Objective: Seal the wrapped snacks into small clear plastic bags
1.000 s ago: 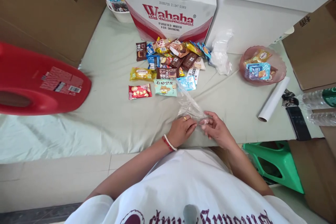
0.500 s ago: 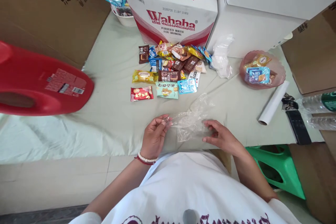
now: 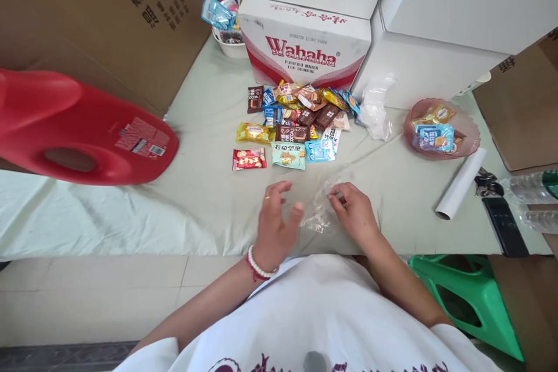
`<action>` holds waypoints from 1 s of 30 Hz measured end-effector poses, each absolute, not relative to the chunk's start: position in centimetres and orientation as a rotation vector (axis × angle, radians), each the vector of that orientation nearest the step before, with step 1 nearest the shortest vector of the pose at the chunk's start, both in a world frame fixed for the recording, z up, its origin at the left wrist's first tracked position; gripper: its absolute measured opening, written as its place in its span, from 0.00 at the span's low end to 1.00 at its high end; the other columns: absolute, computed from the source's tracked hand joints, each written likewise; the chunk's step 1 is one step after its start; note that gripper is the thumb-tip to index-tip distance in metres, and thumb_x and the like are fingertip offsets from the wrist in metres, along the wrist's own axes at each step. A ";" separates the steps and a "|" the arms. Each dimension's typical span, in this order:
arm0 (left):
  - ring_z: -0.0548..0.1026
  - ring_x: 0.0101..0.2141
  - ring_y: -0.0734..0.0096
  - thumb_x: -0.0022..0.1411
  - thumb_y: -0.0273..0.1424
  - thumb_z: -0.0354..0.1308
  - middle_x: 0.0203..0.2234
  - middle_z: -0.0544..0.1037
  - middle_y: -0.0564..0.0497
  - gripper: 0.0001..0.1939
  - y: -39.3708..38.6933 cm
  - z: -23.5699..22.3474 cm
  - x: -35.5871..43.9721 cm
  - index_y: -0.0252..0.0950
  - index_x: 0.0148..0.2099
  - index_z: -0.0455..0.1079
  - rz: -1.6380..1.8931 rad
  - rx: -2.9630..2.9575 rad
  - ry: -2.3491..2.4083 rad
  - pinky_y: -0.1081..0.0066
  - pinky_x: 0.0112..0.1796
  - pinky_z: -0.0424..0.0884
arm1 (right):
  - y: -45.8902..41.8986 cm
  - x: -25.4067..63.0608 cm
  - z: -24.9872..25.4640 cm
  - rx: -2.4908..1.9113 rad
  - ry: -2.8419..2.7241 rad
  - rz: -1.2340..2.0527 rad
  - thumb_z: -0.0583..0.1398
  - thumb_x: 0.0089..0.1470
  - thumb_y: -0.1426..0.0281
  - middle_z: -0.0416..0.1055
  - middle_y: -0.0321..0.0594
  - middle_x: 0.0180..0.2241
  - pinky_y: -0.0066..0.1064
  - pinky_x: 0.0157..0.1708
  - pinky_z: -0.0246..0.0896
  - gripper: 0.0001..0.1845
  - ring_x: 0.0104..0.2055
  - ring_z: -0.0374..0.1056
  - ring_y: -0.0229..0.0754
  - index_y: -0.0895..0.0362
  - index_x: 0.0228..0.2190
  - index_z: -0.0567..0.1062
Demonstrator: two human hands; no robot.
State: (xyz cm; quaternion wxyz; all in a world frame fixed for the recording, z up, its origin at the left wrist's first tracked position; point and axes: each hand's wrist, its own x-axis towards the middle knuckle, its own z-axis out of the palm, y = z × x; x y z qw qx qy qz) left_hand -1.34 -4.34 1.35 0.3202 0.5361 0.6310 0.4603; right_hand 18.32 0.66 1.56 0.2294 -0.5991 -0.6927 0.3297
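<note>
Between my hands a clear plastic bag point(image 3: 320, 212) lies crumpled near the front of the cloth-covered table. My right hand point(image 3: 355, 212) pinches the bag's right side between thumb and fingers. Just left of it, my left hand point(image 3: 279, 221) is raised with thumb and fingers apart and holds nothing. Beyond my hands, a red snack packet point(image 3: 249, 158), a mint-green packet point(image 3: 288, 155) and a light blue packet point(image 3: 320, 150) form a front row. Behind them, several wrapped snacks, among them a brown cocoa packet point(image 3: 292, 133) and a yellow packet point(image 3: 255, 132), lie heaped.
A white Wahaha carton point(image 3: 305, 46) stands behind the heap. To the left is a big red jug point(image 3: 100, 133). On the right are a pink bowl point(image 3: 471, 139) with snacks, a white roll point(image 3: 461, 184), a black phone point(image 3: 504, 226) and more thin plastic bags point(image 3: 375, 110).
My left hand has let go of the clear bag and opened. My right hand, open before, has closed on the bag's right side. The view has shifted slightly.
</note>
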 end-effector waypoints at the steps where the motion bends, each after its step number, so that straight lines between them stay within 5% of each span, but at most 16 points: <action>1: 0.72 0.53 0.55 0.63 0.42 0.59 0.53 0.72 0.40 0.25 -3.5 1.5 -0.5 0.38 0.59 0.65 1.171 1.513 1.653 0.57 0.50 0.71 | 0.7 17.9 1.9 -1.624 -1.937 0.884 0.57 0.60 0.65 0.76 0.41 0.38 0.35 0.38 0.61 0.07 0.34 0.70 0.43 0.51 0.35 0.76; 4: 0.75 0.39 0.60 0.61 0.45 0.60 0.37 0.77 0.46 0.21 -1.1 0.4 1.5 0.37 0.50 0.69 0.969 1.575 1.671 0.62 0.40 0.70 | 1.3 17.6 2.0 -1.562 -1.912 0.911 0.58 0.61 0.63 0.77 0.40 0.35 0.34 0.37 0.61 0.08 0.35 0.70 0.45 0.51 0.34 0.76; 7: 0.68 0.24 0.70 0.68 0.42 0.51 0.20 0.67 0.57 0.14 0.4 -1.2 1.5 0.39 0.34 0.66 0.883 1.448 1.652 0.70 0.30 0.61 | 2.2 18.7 1.2 -1.569 -1.711 1.058 0.60 0.59 0.57 0.74 0.36 0.29 0.31 0.32 0.58 0.12 0.29 0.65 0.41 0.52 0.32 0.76; 11: 0.63 0.24 0.73 0.69 0.43 0.49 0.19 0.63 0.59 0.16 0.5 -1.7 -1.7 0.39 0.32 0.64 1.106 1.208 1.773 0.72 0.28 0.58 | 2.3 21.0 -0.4 -1.610 -1.346 1.205 0.62 0.57 0.54 0.62 0.30 0.20 0.29 0.24 0.49 0.15 0.22 0.55 0.37 0.53 0.31 0.73; 16: 0.64 0.23 0.71 0.67 0.42 0.51 0.18 0.64 0.59 0.15 -1.0 -2.3 -6.3 0.40 0.31 0.65 1.035 1.065 2.032 0.71 0.29 0.61 | 1.4 22.0 -2.1 -1.627 -1.080 1.313 0.64 0.54 0.53 0.61 0.28 0.19 0.29 0.20 0.47 0.16 0.19 0.53 0.36 0.52 0.31 0.71; 19: 0.70 0.29 0.65 0.63 0.38 0.55 0.24 0.71 0.55 0.09 -2.3 -2.8 -7.4 0.39 0.40 0.70 1.030 1.167 2.211 0.66 0.34 0.67 | 1.1 22.0 -2.9 -1.649 -1.079 1.316 0.64 0.53 0.50 0.61 0.29 0.19 0.29 0.18 0.46 0.19 0.19 0.52 0.36 0.52 0.29 0.69; 22: 0.74 0.46 0.52 0.58 0.28 0.58 0.41 0.77 0.42 0.16 -3.4 -2.5 -7.1 0.38 0.49 0.72 1.111 1.718 2.295 0.53 0.49 0.67 | 1.1 21.9 -3.2 -1.677 -1.162 1.284 0.62 0.55 0.49 0.60 0.29 0.19 0.28 0.18 0.49 0.19 0.19 0.53 0.36 0.52 0.29 0.69; 25: 0.73 0.53 0.55 0.61 0.21 0.54 0.47 0.79 0.44 0.18 -3.1 -1.6 -6.0 0.44 0.48 0.75 0.856 2.440 1.673 0.53 0.53 0.64 | 1.2 21.9 -3.0 -1.697 -1.262 1.273 0.61 0.56 0.49 0.61 0.30 0.19 0.28 0.19 0.50 0.20 0.20 0.54 0.36 0.52 0.30 0.71; 27: 0.74 0.54 0.58 0.64 0.21 0.52 0.51 0.80 0.45 0.18 -2.1 -1.3 -5.3 0.44 0.51 0.75 0.604 2.578 1.324 0.56 0.52 0.66 | 1.3 21.9 -2.6 -1.714 -1.308 1.275 0.60 0.57 0.49 0.62 0.30 0.20 0.28 0.19 0.51 0.20 0.20 0.55 0.37 0.52 0.30 0.72; 30: 0.69 0.62 0.53 0.70 0.29 0.51 0.63 0.71 0.40 0.20 -0.1 -1.7 -4.8 0.39 0.62 0.70 0.454 2.529 1.425 0.49 0.59 0.62 | 1.2 22.3 -2.0 -1.722 -1.338 1.275 0.61 0.57 0.49 0.64 0.31 0.21 0.29 0.20 0.52 0.19 0.20 0.56 0.37 0.52 0.30 0.72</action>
